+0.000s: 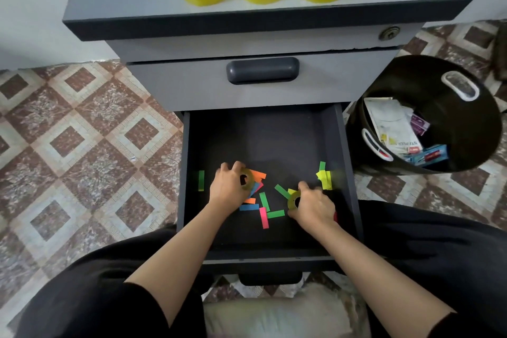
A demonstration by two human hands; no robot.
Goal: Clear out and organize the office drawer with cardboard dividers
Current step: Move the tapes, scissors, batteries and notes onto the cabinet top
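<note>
Inside the drawer (274, 140), two hands (229, 186) (312, 207) grip two tape rolls (247, 179) (295, 200).

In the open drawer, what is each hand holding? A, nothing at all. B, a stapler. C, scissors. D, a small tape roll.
D: the left hand holds the left roll and the right hand holds the right roll, both low in the drawer.

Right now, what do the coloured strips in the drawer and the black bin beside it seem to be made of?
The coloured strips look like matte paper: flat, cleanly cut, neon tints. The black bin is probably plastic: smooth, slightly glossy, with moulded handle cutouts.
</note>
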